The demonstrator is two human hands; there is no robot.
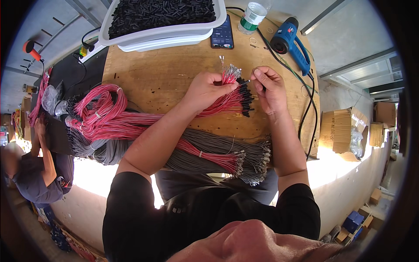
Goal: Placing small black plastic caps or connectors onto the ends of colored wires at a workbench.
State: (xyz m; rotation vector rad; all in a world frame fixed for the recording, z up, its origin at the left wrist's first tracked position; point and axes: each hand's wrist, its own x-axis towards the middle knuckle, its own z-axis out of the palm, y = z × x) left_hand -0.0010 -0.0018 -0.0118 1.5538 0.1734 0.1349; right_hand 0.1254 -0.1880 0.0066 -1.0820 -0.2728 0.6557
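a wooden tabletop [148,65] carries stacked white plastic tubs [166,46] at its far edge, a smartphone [223,32] just beside them, a clear bottle [251,19], a blue heat gun [288,39], and gray wire bundles [192,161] along the near edge, red wire bundles [115,122] partly over them.

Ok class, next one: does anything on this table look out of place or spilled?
Yes, slightly. One wire tip pokes above the bunch in the left hand, out of line with the rest. Small dark bits lie scattered on the table, outside the tub.
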